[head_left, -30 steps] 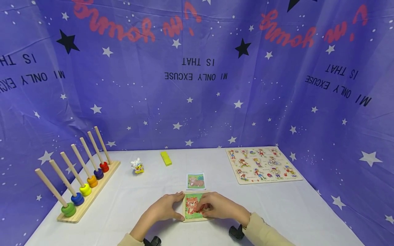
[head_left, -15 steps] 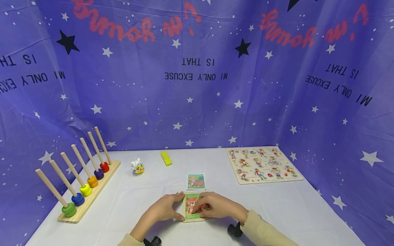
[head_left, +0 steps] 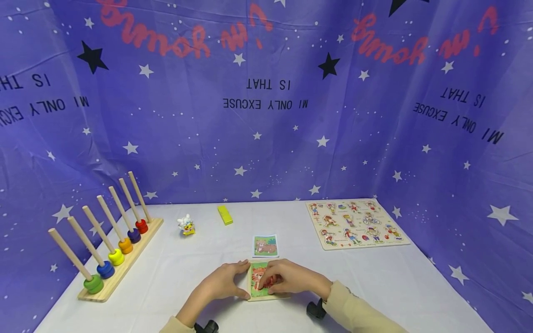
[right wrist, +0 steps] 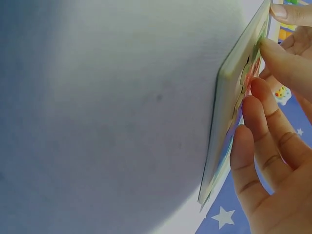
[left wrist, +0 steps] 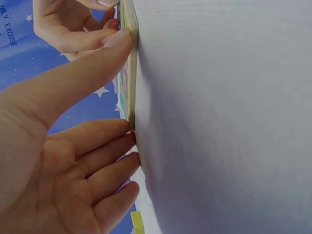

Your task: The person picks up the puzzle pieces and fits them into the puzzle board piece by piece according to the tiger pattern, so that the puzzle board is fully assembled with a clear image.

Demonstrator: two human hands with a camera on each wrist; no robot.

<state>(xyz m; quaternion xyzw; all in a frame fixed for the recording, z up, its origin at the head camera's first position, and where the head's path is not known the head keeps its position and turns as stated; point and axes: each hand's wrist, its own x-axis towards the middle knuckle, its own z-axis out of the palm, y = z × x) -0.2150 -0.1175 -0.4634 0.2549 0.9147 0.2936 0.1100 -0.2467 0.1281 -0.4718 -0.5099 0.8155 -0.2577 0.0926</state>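
Note:
A small wooden tiger jigsaw puzzle (head_left: 255, 293) lies flat on the white table, with a pale wooden rim and a green and orange picture. My left hand (head_left: 225, 281) holds its left end, the thumb at the near corner and the index finger at the far corner. In the left wrist view the other fingers of that left hand (left wrist: 73, 165) rest near the table. Over the puzzle's right half is my right hand (head_left: 293, 276); its fingertips and thumb press on the picture and hide part of the tiger. The right wrist view shows these fingertips (right wrist: 253, 112) touching the puzzle surface (right wrist: 246, 73).
Behind the puzzle lies a picture card (head_left: 265, 246) with a bear. A peg stand (head_left: 120, 273) with colored rings stands at left. A white figurine (head_left: 186, 225) and a yellow block (head_left: 225, 215) sit farther back. At right is a larger knob puzzle board (head_left: 357, 224).
My right hand has slid a little to the left across the tiger picture, its fingertips staying on the puzzle. The left hand has stayed at the puzzle's left end.

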